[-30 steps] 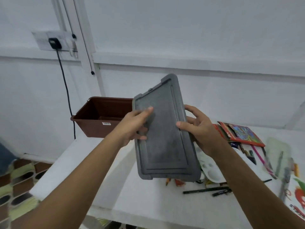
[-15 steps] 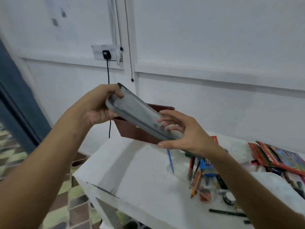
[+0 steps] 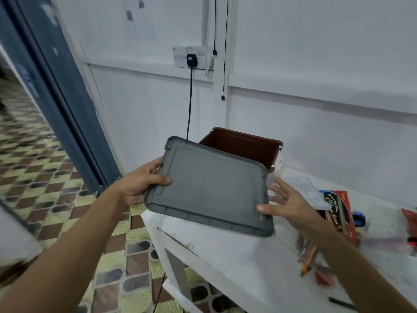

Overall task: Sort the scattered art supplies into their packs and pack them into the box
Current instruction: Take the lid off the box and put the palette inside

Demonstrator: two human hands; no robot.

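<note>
Box (image 3: 246, 146): stood open on the surface (image 3: 237, 256), ready for packing.
Lid (image 3: 212, 190): held clear of it.
Left hand (image 3: 140, 184): pinched the lid's edge.
Right hand (image 3: 286, 202): fingers spread, steadying the opposite edge.

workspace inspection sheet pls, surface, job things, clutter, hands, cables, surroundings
surface: white table, scuffed, supplies spread over its right side
job's things: grey lid held in the air in front of the open brown box; box stands at the table's far corner; red pack lying flat; loose pencils, blurred
clutter: paper sheet by the box; blue round thing, unclear
grippers: left hand grips the lid's left edge; right hand at its right edge, fingers spread, thumb on top
cables: black cable hangs from the wall plug
surroundings: white wall, blue door frame, patterned floor tiles
</note>
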